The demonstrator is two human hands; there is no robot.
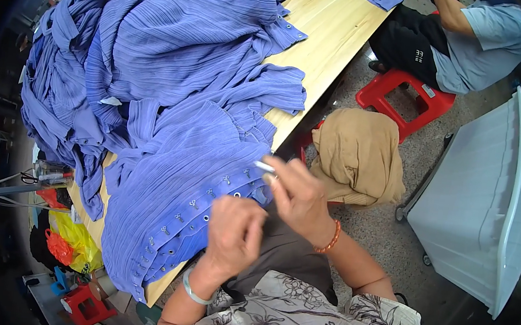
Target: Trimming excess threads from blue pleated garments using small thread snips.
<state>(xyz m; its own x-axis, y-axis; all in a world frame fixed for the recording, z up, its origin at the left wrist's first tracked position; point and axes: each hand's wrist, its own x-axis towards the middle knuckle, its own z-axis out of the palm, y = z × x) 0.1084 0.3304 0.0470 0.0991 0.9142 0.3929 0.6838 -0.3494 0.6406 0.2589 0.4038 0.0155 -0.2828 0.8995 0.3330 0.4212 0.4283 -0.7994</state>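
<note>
A blue-purple ribbed garment (165, 165) lies over the table's near edge in front of me. Along its lower border runs a band with small metal fittings and round eyelets. Just over this band, my left hand (236, 230) is closed with the fingers curled in; whatever it holds is hidden. To its right, my right hand (300, 198) is raised and closed on a short white stick-like thing (264, 167), which points left between thumb and fingers. The exact kind of this thing cannot be made out.
A big heap of similar garments (179, 27) covers much of the wooden table (326, 17). At right are a tan cloth bundle (356, 153), a red stool (427, 113) with a seated person (482, 46), and a pale wheeled bin (480, 185). Yellow bags (77, 241) hang at left.
</note>
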